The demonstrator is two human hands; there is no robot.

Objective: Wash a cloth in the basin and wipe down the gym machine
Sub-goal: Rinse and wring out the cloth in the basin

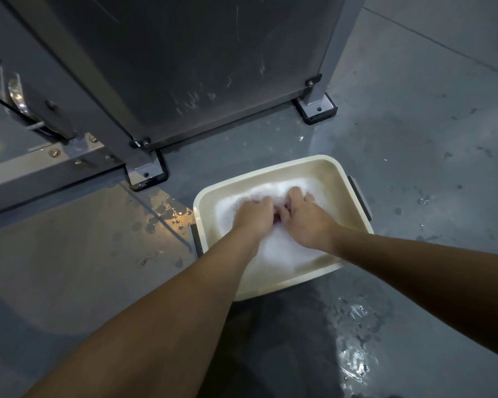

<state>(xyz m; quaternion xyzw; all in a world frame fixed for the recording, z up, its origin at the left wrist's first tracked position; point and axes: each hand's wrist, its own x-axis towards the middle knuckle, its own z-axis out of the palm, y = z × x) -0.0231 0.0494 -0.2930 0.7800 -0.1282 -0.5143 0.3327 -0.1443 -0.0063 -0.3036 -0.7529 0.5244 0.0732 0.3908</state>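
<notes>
A cream rectangular basin (314,170) with dark side handles stands on the grey floor, filled with white foam. Both my hands are down in the suds, close together. My left hand (253,215) and my right hand (305,216) each have curled fingers gripping a dark reddish cloth (279,215), of which only a small patch shows between them; the rest is hidden under foam and fingers. The grey gym machine (184,67) rises just beyond the basin, its dark panel smeared with streaks.
The machine's bolted feet (147,172) (316,107) sit on the floor left of and behind the basin. A metal frame bar (41,170) runs along the left. Water splashes (167,211) (354,340) wet the floor beside and in front of the basin.
</notes>
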